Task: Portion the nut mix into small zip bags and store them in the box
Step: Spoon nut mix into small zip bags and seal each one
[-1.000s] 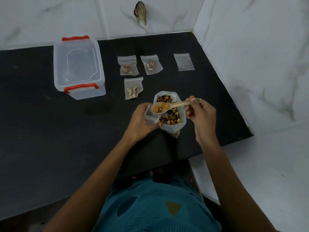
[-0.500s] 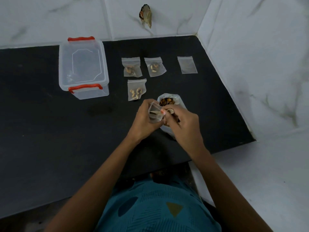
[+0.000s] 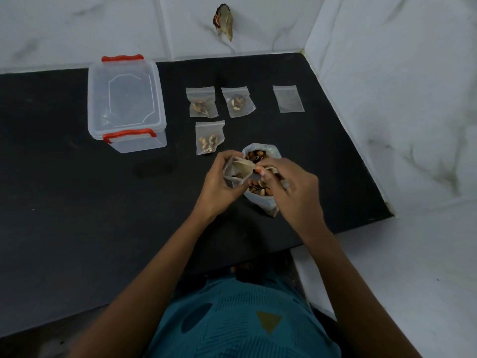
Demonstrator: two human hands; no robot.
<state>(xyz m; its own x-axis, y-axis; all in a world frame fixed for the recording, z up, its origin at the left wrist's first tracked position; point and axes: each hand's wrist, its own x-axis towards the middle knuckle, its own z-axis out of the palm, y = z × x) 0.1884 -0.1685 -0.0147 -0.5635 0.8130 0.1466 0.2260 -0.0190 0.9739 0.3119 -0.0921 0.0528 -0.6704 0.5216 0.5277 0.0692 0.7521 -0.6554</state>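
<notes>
Thin, limp plastic, light and slippery: bag [image 3: 233, 174] pinched at its rim by left hand [image 3: 219, 188] fingers; right hand [image 3: 293, 188] gripping spoon [image 3: 245, 166]. Best held by the rim.

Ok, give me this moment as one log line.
left hand: holds small bag open | right hand: spoon tipped into it | filled bags: three on counter | empty bag: one | box: lid on

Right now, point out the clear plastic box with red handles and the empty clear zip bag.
Clear plastic box with red handles [image 3: 126, 99]: head view, lid centre.
Empty clear zip bag [image 3: 288, 98]: head view, bag's middle.
</notes>
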